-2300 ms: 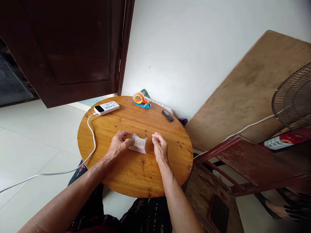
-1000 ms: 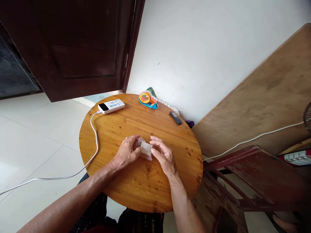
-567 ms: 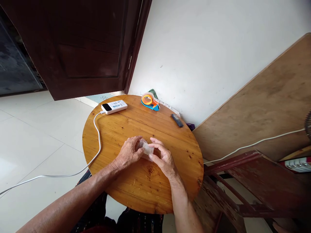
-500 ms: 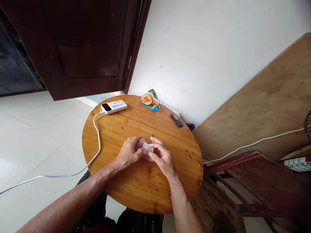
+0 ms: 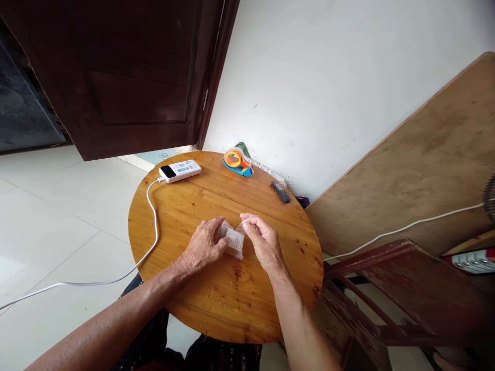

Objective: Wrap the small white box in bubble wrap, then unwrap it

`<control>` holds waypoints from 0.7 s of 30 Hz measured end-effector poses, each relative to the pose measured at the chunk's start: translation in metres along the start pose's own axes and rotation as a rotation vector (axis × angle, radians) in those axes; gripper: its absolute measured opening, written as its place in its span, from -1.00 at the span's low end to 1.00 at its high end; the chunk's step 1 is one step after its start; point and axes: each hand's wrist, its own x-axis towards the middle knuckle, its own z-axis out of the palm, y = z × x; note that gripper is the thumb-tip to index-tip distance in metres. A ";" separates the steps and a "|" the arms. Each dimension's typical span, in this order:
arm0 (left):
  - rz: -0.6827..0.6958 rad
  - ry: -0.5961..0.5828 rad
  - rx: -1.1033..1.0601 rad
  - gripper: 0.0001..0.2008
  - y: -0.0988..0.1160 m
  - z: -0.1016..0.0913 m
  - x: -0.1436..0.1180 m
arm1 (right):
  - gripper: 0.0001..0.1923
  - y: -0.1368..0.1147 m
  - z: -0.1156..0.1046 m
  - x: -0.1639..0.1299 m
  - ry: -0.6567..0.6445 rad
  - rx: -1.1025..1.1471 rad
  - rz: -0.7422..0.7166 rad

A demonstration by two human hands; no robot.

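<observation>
A small clear plastic packet (image 5: 233, 241) with a pale square inside lies on the round wooden table (image 5: 193, 206), near its middle. My left hand (image 5: 202, 246) grips the packet's left side with its fingertips. My right hand (image 5: 263, 242) pinches the packet's upper right corner between thumb and forefinger. Both forearms reach in from the bottom of the view.
At the table's far edge lie a white power bank (image 5: 180, 170) with a white cable (image 5: 153, 226) trailing off to the left, an orange and blue tape dispenser (image 5: 236, 161) and a small dark stick (image 5: 280, 191). A wooden board (image 5: 406, 165) leans on the wall at right, by a red wooden frame (image 5: 394, 293).
My right hand has come in from beside the packet and now pinches its corner, after lying across it. The packet has turned slightly. My left hand kept its hold.
</observation>
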 end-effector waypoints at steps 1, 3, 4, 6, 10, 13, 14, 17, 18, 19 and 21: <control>0.001 -0.002 -0.004 -0.42 0.000 0.000 0.000 | -0.81 0.000 0.000 0.003 -0.001 -0.004 -0.006; 0.000 -0.008 -0.018 -0.40 -0.001 0.000 0.000 | -0.80 -0.001 0.001 0.008 -0.008 -0.014 -0.017; 0.000 -0.013 -0.025 -0.39 -0.002 0.000 0.000 | -0.80 -0.001 0.002 0.010 -0.008 -0.017 -0.021; 0.002 -0.026 -0.031 -0.36 -0.002 -0.001 0.000 | -0.79 -0.001 0.004 0.012 0.004 -0.017 -0.024; 0.015 -0.045 0.006 -0.33 0.002 -0.003 -0.001 | -0.78 -0.001 0.005 0.019 0.058 0.014 -0.027; 0.020 -0.064 0.009 -0.28 0.006 -0.004 -0.002 | -0.77 0.000 0.003 0.029 0.088 0.044 -0.042; 0.025 -0.072 -0.013 -0.25 0.007 -0.004 -0.003 | -0.76 0.002 0.001 0.032 0.094 0.051 -0.046; 0.058 -0.094 -0.130 -0.18 0.011 -0.003 -0.005 | -0.76 0.009 -0.002 0.044 0.109 0.082 -0.046; 0.079 -0.105 -0.175 -0.18 0.012 -0.004 -0.006 | -0.75 0.013 -0.002 0.047 0.118 0.102 -0.041; 0.101 -0.115 -0.214 -0.19 0.014 -0.004 -0.007 | -0.75 0.016 -0.002 0.049 0.129 0.129 -0.033; 0.116 -0.141 -0.270 -0.24 0.017 -0.006 -0.007 | -0.75 0.024 -0.001 0.050 0.167 0.207 -0.002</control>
